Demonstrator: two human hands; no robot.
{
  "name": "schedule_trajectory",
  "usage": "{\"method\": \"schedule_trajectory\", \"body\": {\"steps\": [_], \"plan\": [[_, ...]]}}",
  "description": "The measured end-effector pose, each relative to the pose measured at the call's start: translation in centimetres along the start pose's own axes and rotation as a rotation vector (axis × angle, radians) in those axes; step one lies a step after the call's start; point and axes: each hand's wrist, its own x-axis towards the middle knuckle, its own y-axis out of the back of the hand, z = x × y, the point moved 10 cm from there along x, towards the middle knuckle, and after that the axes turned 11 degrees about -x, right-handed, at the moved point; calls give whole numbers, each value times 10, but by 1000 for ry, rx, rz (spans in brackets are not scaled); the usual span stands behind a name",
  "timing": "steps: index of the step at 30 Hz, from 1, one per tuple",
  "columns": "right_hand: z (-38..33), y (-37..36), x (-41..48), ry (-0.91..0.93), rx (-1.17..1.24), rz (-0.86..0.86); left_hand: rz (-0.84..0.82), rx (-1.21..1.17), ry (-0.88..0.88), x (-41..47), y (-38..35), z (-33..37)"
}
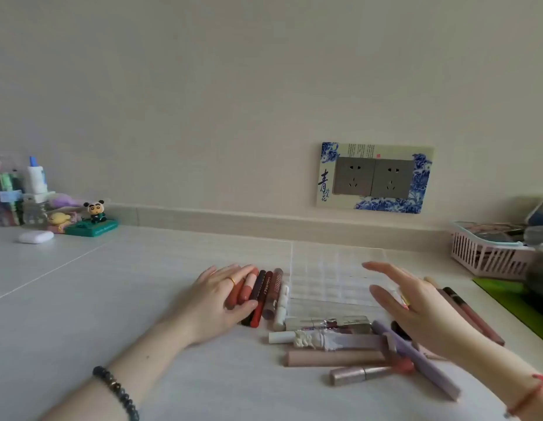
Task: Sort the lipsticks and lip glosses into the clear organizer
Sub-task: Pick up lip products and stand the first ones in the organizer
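A pale wall with a wall socket stands behind a wide, light table. The clear organizer lies flat near the middle, and its see-through walls are hard to make out. Far left of it sit small toys, with lots of bare table between. To its right a pink basket is cut off by the edge of the view.

The left hand lies on a row of lipsticks just left of the organizer. Its grip is spread flat, with the fingers resting on the tubes and the thumb touching their near side. The hand hides part of the row.

The right hand hangs over the organizer's right front corner. It is blurry, its grip is spread wide and it holds nothing.

A messy pile of lip glosses lies just in front of the organizer, some crossing each other. A few long tubes lie to its right, partly behind the right hand.
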Motion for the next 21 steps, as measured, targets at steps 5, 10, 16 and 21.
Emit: {"method": "schedule_trajectory", "body": {"steps": [5,10,16,21], "plan": [[-41,-18,52,126,-42,-87,-97,46,-14,1,-13,-3],[-75,-63,97,186,-129,-232,-154,123,-33,0,-17,-5],[-89,-102,120,199,-205,-355,-142,38,-55,-4,-2,-5],[-108,-103,111,300,-168,-326,-103,7,-103,-5,1,-1]]}}
